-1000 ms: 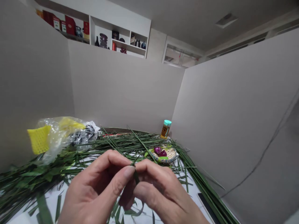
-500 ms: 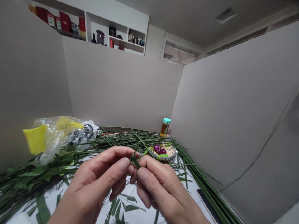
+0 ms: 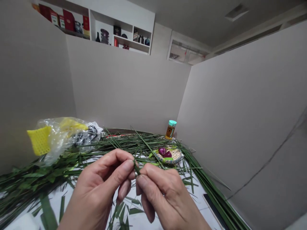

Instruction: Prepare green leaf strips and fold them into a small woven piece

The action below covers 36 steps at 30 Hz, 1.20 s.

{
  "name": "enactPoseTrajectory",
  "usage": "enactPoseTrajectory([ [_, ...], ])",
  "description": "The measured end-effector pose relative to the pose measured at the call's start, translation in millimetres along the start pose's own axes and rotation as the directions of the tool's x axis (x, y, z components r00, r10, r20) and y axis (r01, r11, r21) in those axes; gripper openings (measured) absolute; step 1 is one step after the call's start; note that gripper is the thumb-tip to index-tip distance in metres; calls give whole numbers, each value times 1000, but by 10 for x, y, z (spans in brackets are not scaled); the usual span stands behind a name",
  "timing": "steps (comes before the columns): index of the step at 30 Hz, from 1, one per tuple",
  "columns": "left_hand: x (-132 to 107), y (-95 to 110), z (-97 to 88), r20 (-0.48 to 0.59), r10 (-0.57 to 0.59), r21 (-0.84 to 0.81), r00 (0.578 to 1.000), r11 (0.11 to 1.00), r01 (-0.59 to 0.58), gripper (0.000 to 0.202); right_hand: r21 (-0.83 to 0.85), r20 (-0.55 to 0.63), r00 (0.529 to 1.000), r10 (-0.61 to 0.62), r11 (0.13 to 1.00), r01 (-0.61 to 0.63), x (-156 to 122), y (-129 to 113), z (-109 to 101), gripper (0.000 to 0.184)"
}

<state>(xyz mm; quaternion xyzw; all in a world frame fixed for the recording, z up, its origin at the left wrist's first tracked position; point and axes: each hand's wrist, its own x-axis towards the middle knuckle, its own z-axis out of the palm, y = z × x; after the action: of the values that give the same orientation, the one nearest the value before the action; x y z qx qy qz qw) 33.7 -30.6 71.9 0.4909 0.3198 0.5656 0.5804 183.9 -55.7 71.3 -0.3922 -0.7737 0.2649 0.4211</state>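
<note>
A small folded strip of green leaf (image 3: 136,168) is pinched between my two hands, above the middle of the white table. My left hand (image 3: 107,182) grips its upper left end between thumb and forefinger. The lower right end sits in the pinch of my right hand (image 3: 160,188), whose other fingers are curled. Fingertips cover much of the strip, so its full shape is hidden. Cut leaf pieces (image 3: 122,215) lie on the table below the hands.
Long green leaves (image 3: 129,140) are heaped along the back, with more down the right edge (image 3: 216,198). A woven tray (image 3: 177,155) holds purple items. Behind it stands a jar with a turquoise lid (image 3: 170,130). Plastic bags and yellow netting (image 3: 39,140) lie at left; a dark flat device (image 3: 214,210) is at right.
My right hand has turned slightly and its thumb has shifted left along the leaf strip. Both hands still pinch it. The whole view has shifted a little.
</note>
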Motion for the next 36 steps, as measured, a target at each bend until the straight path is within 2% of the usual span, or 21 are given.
enactPoseTrajectory([
  [4,21,34,-45,52,-74,2,996,997,74,23,77,12,999,42,996,-43,20,-18,-11,38],
  [8,31,50,-62,90,-76,29,993,997,74,27,107,13,998,57,993,-58,41,-26,-13,41],
  [15,21,-10,-43,7,-9,133,1000,991,8,28,57,41,998,57,997,-59,43,19,-21,39],
  [18,35,15,-40,-13,-14,116,1000,993,16,29,73,71,995,76,994,-81,60,20,-41,40],
  [23,63,101,-64,85,-116,62,990,992,111,26,197,137,982,127,968,-153,89,12,-72,37],
  [26,42,104,-87,113,-126,14,986,992,125,18,212,149,983,111,967,-141,91,26,-84,39],
  [29,-12,73,-101,96,-129,20,987,992,128,15,191,164,983,81,975,-113,81,42,-81,41],
  [31,-56,50,-107,40,-113,27,993,993,111,15,125,116,991,60,989,-75,76,56,-68,30],
  [34,-116,26,-123,-60,-59,44,996,997,62,16,-45,-38,999,-12,999,10,77,95,-36,5],
  [36,-143,19,-140,-118,-11,66,993,998,19,17,-146,-117,991,-60,988,42,82,125,-12,6],
])
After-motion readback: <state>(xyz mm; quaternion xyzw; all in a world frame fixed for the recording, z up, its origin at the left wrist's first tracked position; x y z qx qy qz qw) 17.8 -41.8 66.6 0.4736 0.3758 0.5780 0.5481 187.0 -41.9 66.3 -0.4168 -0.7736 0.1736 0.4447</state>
